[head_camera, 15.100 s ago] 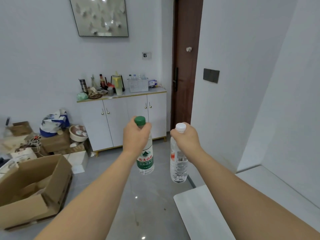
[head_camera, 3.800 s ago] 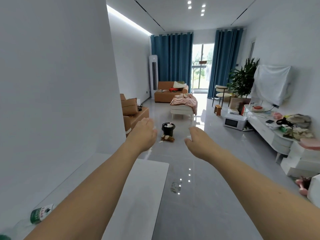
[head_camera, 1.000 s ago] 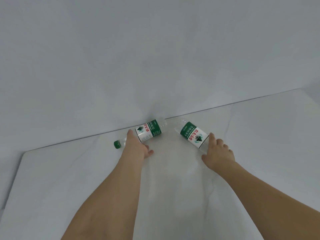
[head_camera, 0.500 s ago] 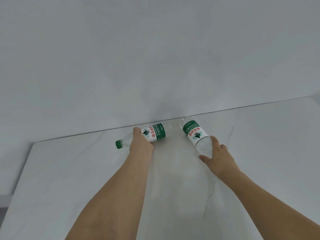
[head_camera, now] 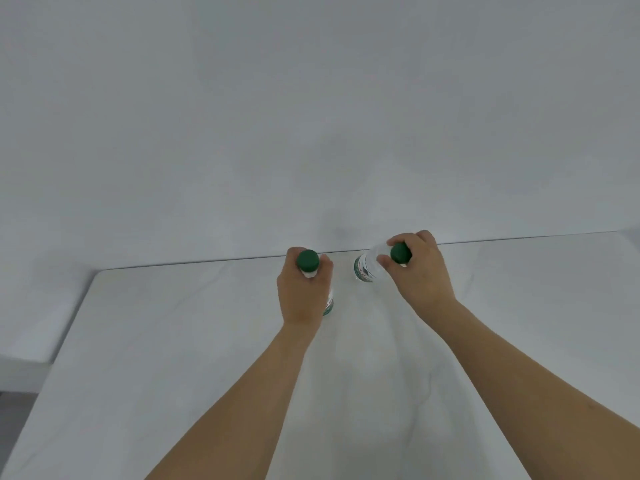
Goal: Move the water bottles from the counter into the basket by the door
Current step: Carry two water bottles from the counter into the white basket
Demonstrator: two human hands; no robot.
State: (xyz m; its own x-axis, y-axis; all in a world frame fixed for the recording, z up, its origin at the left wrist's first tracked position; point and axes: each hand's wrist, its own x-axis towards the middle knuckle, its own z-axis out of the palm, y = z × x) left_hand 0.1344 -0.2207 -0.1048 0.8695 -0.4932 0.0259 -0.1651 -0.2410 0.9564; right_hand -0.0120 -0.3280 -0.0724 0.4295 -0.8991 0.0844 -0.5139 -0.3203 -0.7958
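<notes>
Two clear water bottles with green caps and green-white labels are over the white counter (head_camera: 173, 375), close to the wall. My left hand (head_camera: 303, 292) is wrapped around the neck of the left bottle (head_camera: 307, 260), held upright with its cap toward the camera; most of its body is hidden behind the hand. My right hand (head_camera: 419, 275) grips the right bottle (head_camera: 365, 270) near its cap, and this bottle is tilted, its base pointing left and down. The basket and the door are out of view.
A plain white wall (head_camera: 311, 116) rises directly behind the counter. The counter's left edge (head_camera: 65, 337) drops off to a lower ledge and dark floor at the far left.
Both bottles lay on their sides on the counter with my hands reaching onto them. Now each hand has closed on a bottle near its cap and raised it off the surface.
</notes>
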